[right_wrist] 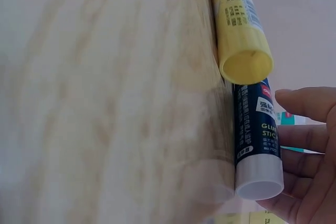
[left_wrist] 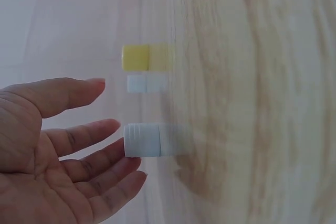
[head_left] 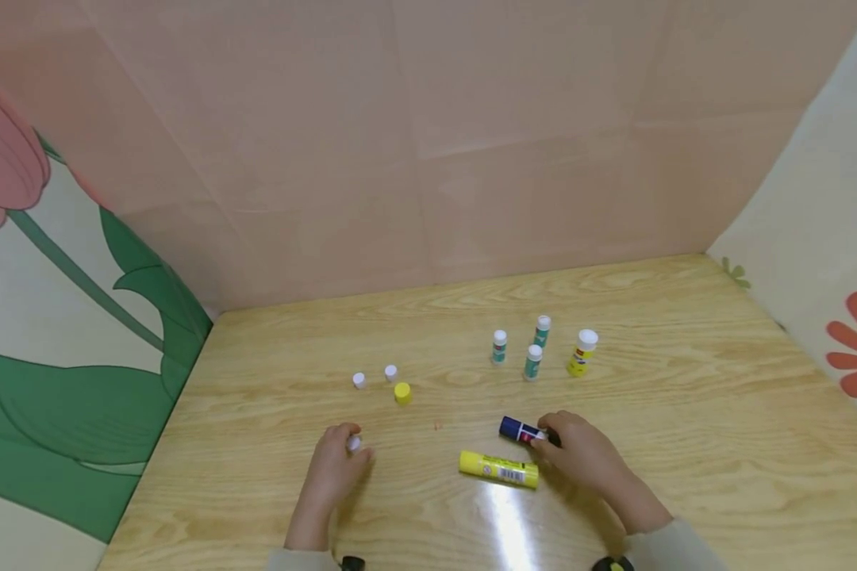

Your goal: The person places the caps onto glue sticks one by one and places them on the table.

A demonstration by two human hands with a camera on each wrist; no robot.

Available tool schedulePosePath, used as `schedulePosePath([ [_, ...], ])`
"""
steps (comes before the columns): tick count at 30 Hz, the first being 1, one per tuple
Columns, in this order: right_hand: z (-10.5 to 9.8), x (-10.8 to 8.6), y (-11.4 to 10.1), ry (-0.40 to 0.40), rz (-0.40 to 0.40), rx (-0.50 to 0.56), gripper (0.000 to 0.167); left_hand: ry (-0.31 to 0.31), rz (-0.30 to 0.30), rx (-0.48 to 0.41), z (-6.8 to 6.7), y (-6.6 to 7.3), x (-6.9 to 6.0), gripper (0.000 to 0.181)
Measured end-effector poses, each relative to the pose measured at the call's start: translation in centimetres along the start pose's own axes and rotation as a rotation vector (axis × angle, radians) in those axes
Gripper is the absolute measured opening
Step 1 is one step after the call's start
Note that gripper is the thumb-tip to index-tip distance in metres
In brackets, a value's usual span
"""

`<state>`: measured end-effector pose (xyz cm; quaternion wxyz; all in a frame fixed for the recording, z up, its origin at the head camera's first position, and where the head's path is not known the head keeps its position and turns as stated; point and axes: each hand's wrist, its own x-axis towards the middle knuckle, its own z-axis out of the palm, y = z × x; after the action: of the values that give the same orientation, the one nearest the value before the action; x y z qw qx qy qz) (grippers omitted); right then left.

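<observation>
My left hand (head_left: 336, 466) hovers around a white cap (head_left: 355, 444) standing on the table, thumb and fingers spread. In the left wrist view the fingertips are right beside that white cap (left_wrist: 142, 140), seemingly touching it, with the thumb well apart. At a dark blue glue stick (head_left: 520, 431) lying on its side is my right hand (head_left: 578, 448). The right wrist view has its fingers behind the dark glue stick (right_wrist: 258, 129) and the thumb tip just off its edge, not pressing. Nearer me lies a yellow glue stick (head_left: 498, 469), its facing end hollow.
Beyond my left hand stand two small white caps (head_left: 359, 381) and a yellow cap (head_left: 402, 393). Farther right, three small teal glue sticks (head_left: 533, 362) with white tops stand upright beside a yellow, white-topped one (head_left: 580, 361). A pink sheet (head_left: 428, 159) hangs behind the wooden table (head_left: 257, 412).
</observation>
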<state>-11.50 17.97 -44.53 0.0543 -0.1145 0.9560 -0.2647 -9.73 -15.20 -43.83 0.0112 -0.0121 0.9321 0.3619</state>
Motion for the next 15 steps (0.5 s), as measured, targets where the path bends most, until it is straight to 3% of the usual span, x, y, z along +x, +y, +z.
schedulePosePath([
  [15,-0.72,0.19,0.3,0.017,-0.012,0.005,0.027,-0.011,0.011,0.002,-0.11,0.12,-0.08,0.035],
])
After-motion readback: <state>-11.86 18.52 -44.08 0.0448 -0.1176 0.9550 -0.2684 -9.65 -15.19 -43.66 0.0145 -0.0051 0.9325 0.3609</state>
